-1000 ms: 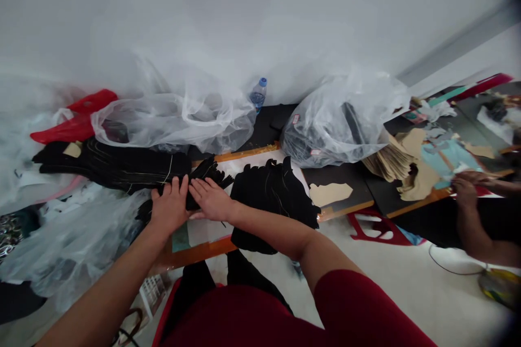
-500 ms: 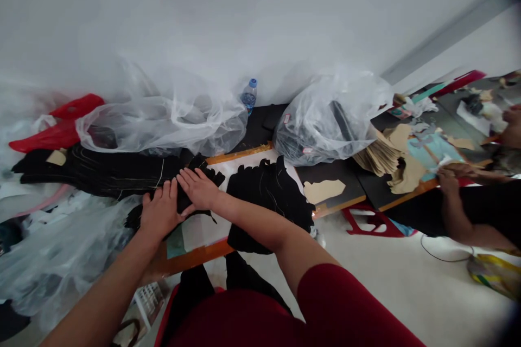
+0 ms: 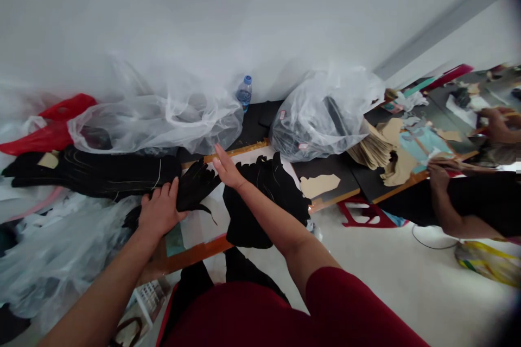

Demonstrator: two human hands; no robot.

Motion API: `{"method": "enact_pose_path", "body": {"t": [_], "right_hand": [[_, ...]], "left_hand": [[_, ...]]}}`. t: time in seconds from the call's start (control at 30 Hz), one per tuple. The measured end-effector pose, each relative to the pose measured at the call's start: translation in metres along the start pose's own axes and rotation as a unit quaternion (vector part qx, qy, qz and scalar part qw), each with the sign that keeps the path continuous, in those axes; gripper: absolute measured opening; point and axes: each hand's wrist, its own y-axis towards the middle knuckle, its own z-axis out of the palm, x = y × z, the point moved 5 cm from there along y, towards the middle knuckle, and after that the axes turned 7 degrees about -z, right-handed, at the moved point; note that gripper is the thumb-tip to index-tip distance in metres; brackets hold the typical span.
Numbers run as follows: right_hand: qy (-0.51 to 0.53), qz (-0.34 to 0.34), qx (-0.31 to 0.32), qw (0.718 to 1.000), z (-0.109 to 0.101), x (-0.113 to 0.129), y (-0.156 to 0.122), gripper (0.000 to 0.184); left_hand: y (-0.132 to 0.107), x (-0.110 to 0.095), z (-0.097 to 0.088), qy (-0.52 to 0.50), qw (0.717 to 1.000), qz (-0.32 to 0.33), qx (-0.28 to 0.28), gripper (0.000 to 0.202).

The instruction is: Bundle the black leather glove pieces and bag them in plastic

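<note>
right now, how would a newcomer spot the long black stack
Along the pale wall, find the clear plastic bag beside the red plastic. Right in front of it lies the long black stack, its right end by the left hand. Unlike the jagged black pile further right, it bears a beige patch and, near its right end, a pale string.

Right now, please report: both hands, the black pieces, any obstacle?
Left hand flat on black cut pieces; right hand open, near their fanned end; clear plastic bag close behind.

Left hand (image 3: 159,212) on black pieces (image 3: 196,184), right hand (image 3: 228,171) near a dark stack (image 3: 281,188).
</note>
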Motion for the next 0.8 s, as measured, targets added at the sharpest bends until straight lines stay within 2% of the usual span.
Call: {"method": "enact_pose_path", "body": {"t": [0.07,0.17,0.5,0.63,0.8], "right_hand": [[0.076,0.055,0.012,0.995,0.001,-0.023,-0.007,0.092],[0.125,0.063,0.032,0.990,0.008,-0.037,-0.012,0.105],[0.146,0.053,0.062,0.986,0.017,-0.036,0.014,0.112],[0.141,0.053,0.080,0.985,0.021,-0.035,0.016,0.113],[0.139,0.067,0.066,0.986,0.026,-0.034,0.017,0.107]], "left_hand": [[-0.002,0.000,0.000,-0.004,1.000,0.000,-0.009,0.109],[-0.005,-0.002,-0.001,-0.011,1.000,0.001,-0.010,0.107],[-0.004,-0.007,0.000,-0.009,1.000,-0.013,0.001,0.109],[-0.003,-0.006,-0.001,-0.021,1.000,-0.015,0.000,0.111],[-0.004,-0.007,-0.001,-0.020,1.000,-0.014,-0.010,0.111]]}}
